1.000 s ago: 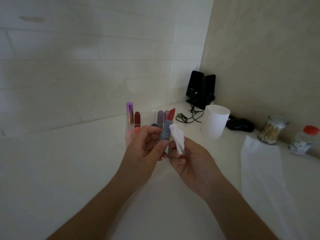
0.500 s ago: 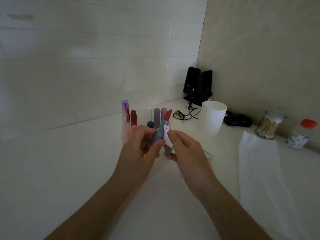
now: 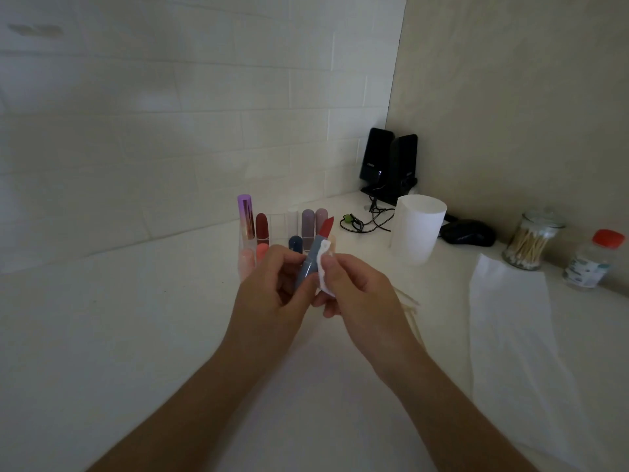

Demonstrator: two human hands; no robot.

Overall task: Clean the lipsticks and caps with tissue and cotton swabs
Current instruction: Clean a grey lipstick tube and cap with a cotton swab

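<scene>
An uncapped lipstick with a grey-blue tube and a raised red tip is tilted up to the right, and my left hand grips its lower end. My right hand pinches a small folded white tissue against the right side of the tube. Behind my hands several other lipsticks and caps stand in a clear holder. Used cotton swabs lie on the counter right of my right hand.
A white tissue roll stands right of the lipsticks, with a long tissue strip laid out on the right. A glass jar of cotton swabs and a red-capped bottle sit by the right wall. Black speakers, cables and a mouse fill the corner.
My right hand has brought the tissue from beside the lipstick onto its tube. The tissue now sits lower on the tube, pressed by my thumb.
</scene>
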